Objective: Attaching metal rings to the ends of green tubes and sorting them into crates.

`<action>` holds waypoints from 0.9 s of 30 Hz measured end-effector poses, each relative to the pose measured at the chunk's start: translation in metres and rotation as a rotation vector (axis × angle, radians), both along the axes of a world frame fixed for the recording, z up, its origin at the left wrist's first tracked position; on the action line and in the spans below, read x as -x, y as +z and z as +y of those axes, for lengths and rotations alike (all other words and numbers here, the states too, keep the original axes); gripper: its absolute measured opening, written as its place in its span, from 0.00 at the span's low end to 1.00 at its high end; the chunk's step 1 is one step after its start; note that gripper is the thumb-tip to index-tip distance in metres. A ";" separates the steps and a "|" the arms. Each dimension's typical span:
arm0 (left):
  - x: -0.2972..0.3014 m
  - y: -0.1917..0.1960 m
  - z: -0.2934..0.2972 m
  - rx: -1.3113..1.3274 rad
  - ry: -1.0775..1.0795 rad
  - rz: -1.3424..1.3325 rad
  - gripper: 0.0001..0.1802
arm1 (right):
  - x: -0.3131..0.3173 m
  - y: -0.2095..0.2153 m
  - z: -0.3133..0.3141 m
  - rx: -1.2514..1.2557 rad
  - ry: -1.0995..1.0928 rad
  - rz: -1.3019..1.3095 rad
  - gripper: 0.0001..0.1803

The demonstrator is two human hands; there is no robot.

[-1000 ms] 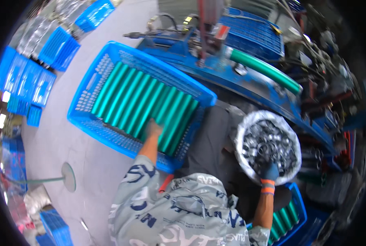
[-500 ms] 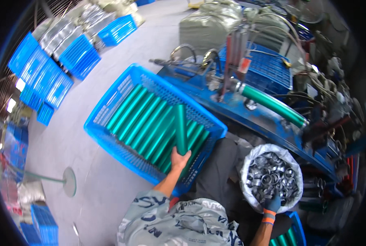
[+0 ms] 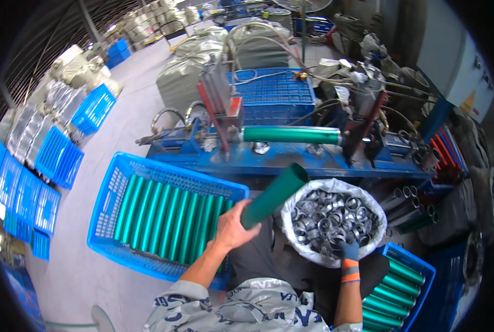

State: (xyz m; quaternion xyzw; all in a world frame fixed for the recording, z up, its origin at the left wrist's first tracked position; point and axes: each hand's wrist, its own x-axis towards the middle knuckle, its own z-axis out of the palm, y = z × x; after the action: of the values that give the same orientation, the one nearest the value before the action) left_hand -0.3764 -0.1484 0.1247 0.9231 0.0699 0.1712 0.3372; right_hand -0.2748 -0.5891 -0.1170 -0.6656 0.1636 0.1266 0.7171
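Observation:
My bare left hand (image 3: pixel 235 227) is closed around the lower end of a green metal tube (image 3: pixel 274 195). The tube is tilted, with its open upper end pointing up and to the right, over the gap between a blue crate and a white-lined tub. My right hand (image 3: pixel 349 252), in a dark glove with an orange band at the wrist, reaches over the tub's near rim. Its fingertips touch the pile of metal rings (image 3: pixel 319 213) and are partly hidden there, so a grip cannot be made out. A white liner (image 3: pixel 370 191) covers the tub's rim.
Green tubes lie in rows in the blue crate (image 3: pixel 100 221) at left and a second crate (image 3: pixel 430 276) at lower right. Ahead, a blue machine bench (image 3: pixel 286 160) holds another green tube (image 3: pixel 291 134) lengthwise between its clamps. Bare metal tubes (image 3: pixel 402 202) lie at right.
My left hand has carried the tube up out of the left crate and rightward toward the tub. My right hand stays at the rings. The view has turned to the right.

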 end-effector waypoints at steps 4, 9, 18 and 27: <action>0.005 -0.020 -0.024 -0.083 -0.225 0.177 0.38 | 0.043 0.019 0.021 -0.675 -0.084 0.071 0.26; 0.006 0.021 -0.042 -0.043 -0.293 0.328 0.41 | 0.057 0.083 0.038 -0.923 0.004 0.009 0.46; 0.002 0.028 -0.064 -0.144 -0.305 0.295 0.34 | 0.044 0.095 0.031 -0.932 0.137 -0.131 0.48; 0.003 0.046 -0.060 -0.280 -0.385 0.215 0.35 | 0.046 0.135 0.030 -0.367 0.367 -0.428 0.51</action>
State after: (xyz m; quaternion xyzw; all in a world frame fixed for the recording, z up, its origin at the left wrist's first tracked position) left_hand -0.3789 -0.2080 0.1705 0.9700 -0.0960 0.0128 0.2232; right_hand -0.3209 -0.5591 0.0178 -0.5553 -0.1387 0.1380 0.8083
